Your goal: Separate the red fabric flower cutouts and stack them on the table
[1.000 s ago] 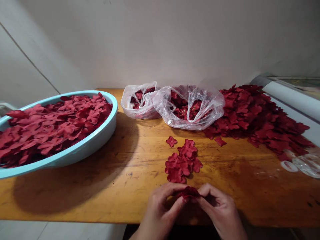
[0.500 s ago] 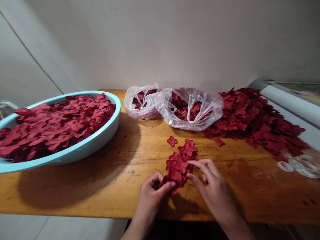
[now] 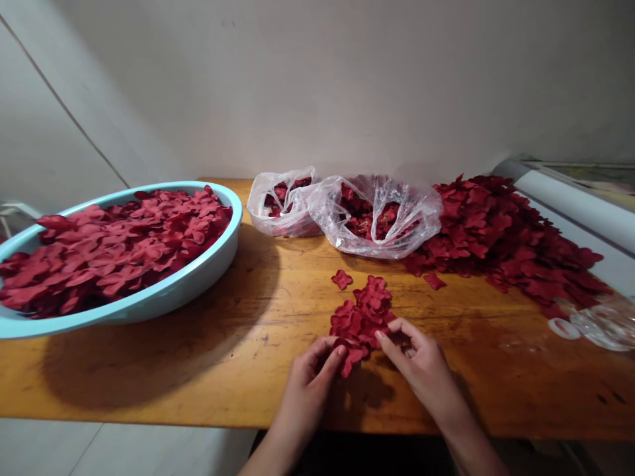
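Observation:
Between my hands, just above the wooden table, is a cluster of red fabric flowers (image 3: pixel 360 317) made of several layered blossoms. My left hand (image 3: pixel 313 373) pinches its lower left side between thumb and fingers. On the lower right side, my right hand (image 3: pixel 417 354) grips a petal edge, thumb on top and fingers curled beneath. What joins the blossoms is hidden under the petals. A single loose red flower (image 3: pixel 342 279) lies on the table just beyond the cluster, and another loose flower (image 3: pixel 434 281) lies to its right.
A light blue basin (image 3: pixel 198 281) heaped with red petals fills the left side. At the back stand a small plastic bag (image 3: pixel 285 225) and a larger plastic bag (image 3: pixel 342 241) of red flowers. A petal pile (image 3: pixel 496 231) and clear tape rolls (image 3: pixel 602 324) are at the right.
My right thumb and fingers have closed on the cluster's lower right edge, where the index finger was stretched over it before. My left thumb has shifted slightly on the petals.

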`<state>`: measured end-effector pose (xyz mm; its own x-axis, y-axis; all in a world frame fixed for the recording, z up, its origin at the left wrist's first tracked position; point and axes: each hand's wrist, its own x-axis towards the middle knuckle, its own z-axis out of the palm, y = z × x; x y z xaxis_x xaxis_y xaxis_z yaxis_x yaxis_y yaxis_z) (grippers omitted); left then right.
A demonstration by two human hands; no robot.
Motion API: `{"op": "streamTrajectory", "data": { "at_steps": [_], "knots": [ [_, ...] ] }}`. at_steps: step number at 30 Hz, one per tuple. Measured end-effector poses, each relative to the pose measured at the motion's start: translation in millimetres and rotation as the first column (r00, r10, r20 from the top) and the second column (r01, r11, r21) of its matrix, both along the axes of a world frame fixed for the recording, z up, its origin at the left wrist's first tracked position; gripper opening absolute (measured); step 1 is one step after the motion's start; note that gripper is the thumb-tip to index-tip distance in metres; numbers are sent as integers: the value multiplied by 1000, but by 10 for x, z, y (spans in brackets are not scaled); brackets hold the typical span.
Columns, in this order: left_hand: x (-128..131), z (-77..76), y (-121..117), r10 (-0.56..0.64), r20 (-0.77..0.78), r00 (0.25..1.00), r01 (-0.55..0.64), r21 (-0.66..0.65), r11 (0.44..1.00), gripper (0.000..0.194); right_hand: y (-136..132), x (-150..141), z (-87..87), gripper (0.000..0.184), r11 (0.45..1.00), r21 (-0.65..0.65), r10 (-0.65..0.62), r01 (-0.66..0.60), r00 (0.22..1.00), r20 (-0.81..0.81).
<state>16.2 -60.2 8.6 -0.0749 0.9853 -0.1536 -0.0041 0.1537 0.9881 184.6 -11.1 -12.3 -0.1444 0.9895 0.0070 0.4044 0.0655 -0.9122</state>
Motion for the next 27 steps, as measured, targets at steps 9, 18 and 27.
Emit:
{"op": "streamTrajectory", "data": {
  "at_steps": [9,18,27],
  "knots": [
    [-25,28,-26,50,-164,985,-45,33,998,32,47,57,-31,20,1000,20,-5,6,999,-38],
    [-54,23,17,20,-326,945,39,174,984,25,-90,-24,128,38,981,-193,-84,28,954,-289],
    [40,174,16,-39,-379,924,142,247,959,16,-240,-87,192,21,1000,8,-13,15,987,-163]
  ]
}}
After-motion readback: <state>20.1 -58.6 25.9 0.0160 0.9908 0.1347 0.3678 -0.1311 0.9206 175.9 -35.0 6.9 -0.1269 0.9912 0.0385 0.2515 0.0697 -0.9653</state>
